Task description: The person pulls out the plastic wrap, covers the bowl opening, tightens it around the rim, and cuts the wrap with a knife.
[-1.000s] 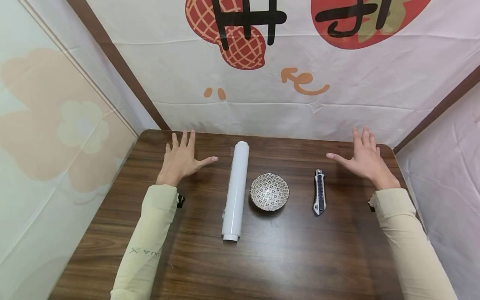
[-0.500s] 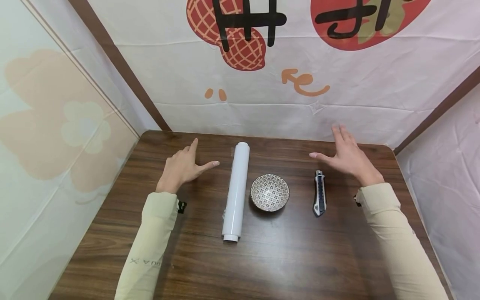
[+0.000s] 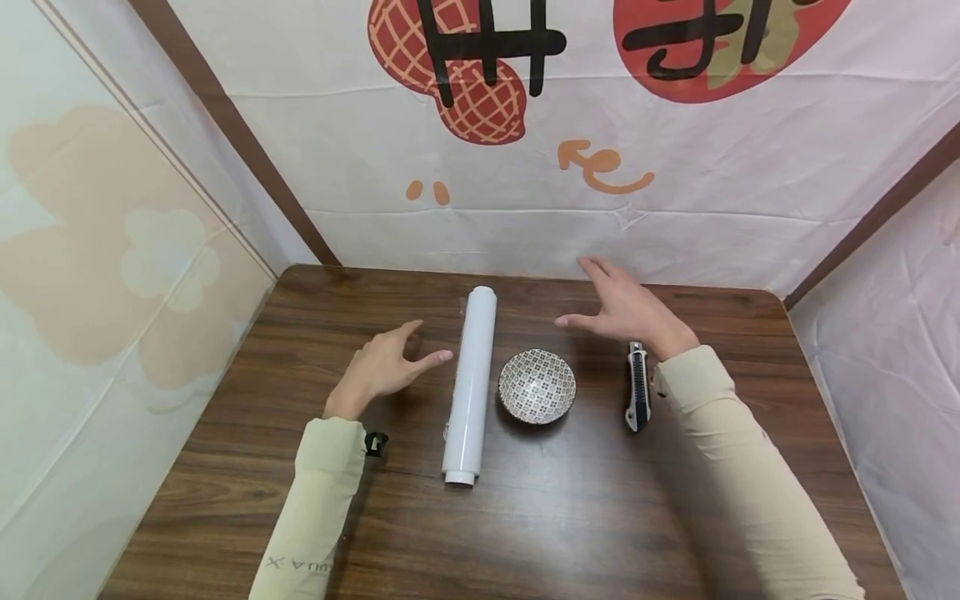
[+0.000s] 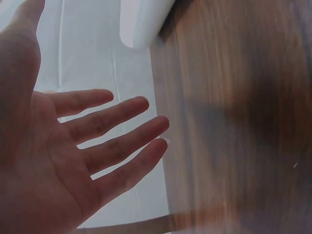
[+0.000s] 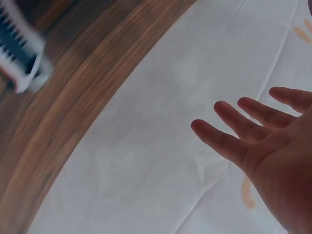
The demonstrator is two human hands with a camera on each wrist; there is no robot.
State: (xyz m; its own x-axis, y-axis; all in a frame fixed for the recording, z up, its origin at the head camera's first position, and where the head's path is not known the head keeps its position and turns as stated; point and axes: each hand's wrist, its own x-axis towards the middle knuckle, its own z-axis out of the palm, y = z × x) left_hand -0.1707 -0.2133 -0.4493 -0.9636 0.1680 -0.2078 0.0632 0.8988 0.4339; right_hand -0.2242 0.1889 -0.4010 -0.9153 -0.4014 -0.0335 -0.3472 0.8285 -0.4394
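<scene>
Over the brown table [image 3: 555, 533], the left hand [image 3: 381, 365] and right hand [image 3: 626, 306] are empty, fingers loosely spread.

White roll [image 3: 469, 387] just beside patterned bowl [image 3: 537, 387]

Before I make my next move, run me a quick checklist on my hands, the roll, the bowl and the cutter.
1. Left hand free: ok, it holds nothing.
2. Right hand free: ok, it holds nothing either.
3. Roll steadied: not ok; it lies on the table beside the left hand, and neither hand holds it.
4. Bowl right way up and empty: ok, its open side faces up and nothing shows inside.
5. Cutter retracted: cannot tell; it is small in the head view and blurred in the right wrist view.
</scene>
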